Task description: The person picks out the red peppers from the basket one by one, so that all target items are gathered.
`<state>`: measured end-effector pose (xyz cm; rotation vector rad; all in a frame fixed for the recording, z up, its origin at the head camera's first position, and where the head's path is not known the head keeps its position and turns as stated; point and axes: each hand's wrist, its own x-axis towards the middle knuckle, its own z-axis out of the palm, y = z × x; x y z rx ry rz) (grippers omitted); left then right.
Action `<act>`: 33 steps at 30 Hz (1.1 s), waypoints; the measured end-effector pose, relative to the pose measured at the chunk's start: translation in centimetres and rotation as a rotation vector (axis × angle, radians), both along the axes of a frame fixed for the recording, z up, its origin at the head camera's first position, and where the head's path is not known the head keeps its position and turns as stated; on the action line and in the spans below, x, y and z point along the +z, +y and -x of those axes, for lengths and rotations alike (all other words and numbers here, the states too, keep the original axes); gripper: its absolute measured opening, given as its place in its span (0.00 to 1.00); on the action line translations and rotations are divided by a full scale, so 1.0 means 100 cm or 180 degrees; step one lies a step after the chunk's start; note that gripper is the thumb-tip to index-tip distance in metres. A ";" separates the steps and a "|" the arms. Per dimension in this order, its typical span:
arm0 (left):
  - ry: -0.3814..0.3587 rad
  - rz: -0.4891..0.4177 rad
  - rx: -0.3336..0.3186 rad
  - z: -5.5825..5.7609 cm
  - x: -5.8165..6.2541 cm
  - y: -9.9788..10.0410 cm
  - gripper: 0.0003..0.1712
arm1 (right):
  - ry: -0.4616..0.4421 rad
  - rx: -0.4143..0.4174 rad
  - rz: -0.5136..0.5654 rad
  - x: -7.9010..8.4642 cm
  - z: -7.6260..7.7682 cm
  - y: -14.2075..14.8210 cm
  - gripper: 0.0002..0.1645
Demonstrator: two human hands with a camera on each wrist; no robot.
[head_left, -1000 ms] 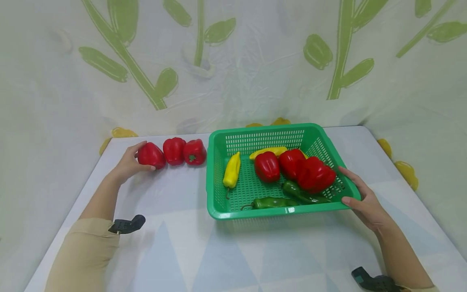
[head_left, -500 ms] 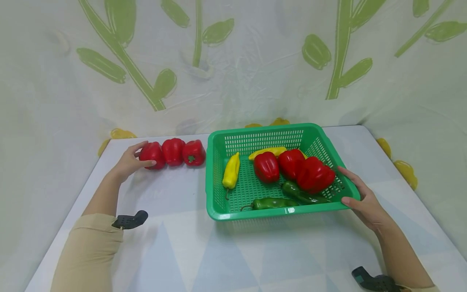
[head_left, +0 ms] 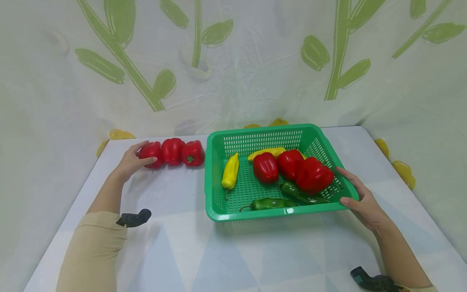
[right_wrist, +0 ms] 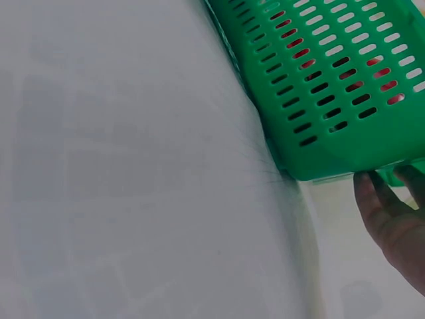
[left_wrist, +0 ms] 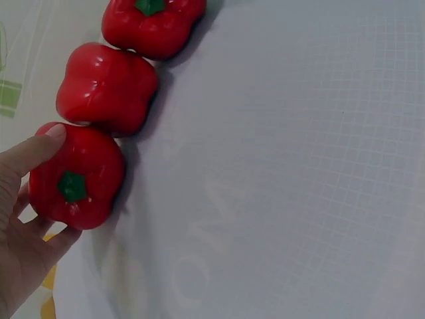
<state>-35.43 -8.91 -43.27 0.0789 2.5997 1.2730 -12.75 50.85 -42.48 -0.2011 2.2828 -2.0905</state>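
Observation:
My left hand [head_left: 132, 160] holds a red bell pepper [left_wrist: 99, 156] at the left end of a row, thumb on the near side and fingers round the far side. Its green stem end shows in the left wrist view. Against it sits a second red bell pepper [head_left: 172, 151], and beside that a third [head_left: 193, 153]. My right hand [head_left: 365, 205] grips the right front corner of a green plastic basket [head_left: 255, 215], thumb at the front rim, fingers along the right side. Inside are several red bell peppers [head_left: 265, 168], yellow peppers [head_left: 230, 172] and long green peppers [head_left: 273, 203].
Everything stands on a white table [head_left: 175, 251] with pale blue triangles. A curtain [head_left: 255, 73] with green leaf prints hangs right behind the table's back edge. The basket occupies the centre right, close to that edge.
The held red bell pepper has gone from leaning to standing straighter, close against the middle one. My left forearm has shifted slightly right. My right hand and the basket have stayed put.

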 end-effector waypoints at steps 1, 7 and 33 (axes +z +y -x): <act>0.0022 -0.0011 0.0003 0.000 0.000 0.001 0.53 | -0.0001 0.0001 -0.0007 0.000 0.000 0.000 0.41; 0.0077 -0.0016 0.0049 -0.001 0.002 0.001 0.53 | -0.0008 -0.0001 0.0004 0.003 0.000 -0.002 0.41; 0.0447 -0.0309 -0.0173 -0.012 0.052 0.021 0.54 | -0.0027 0.0063 0.0127 0.003 -0.001 -0.002 0.40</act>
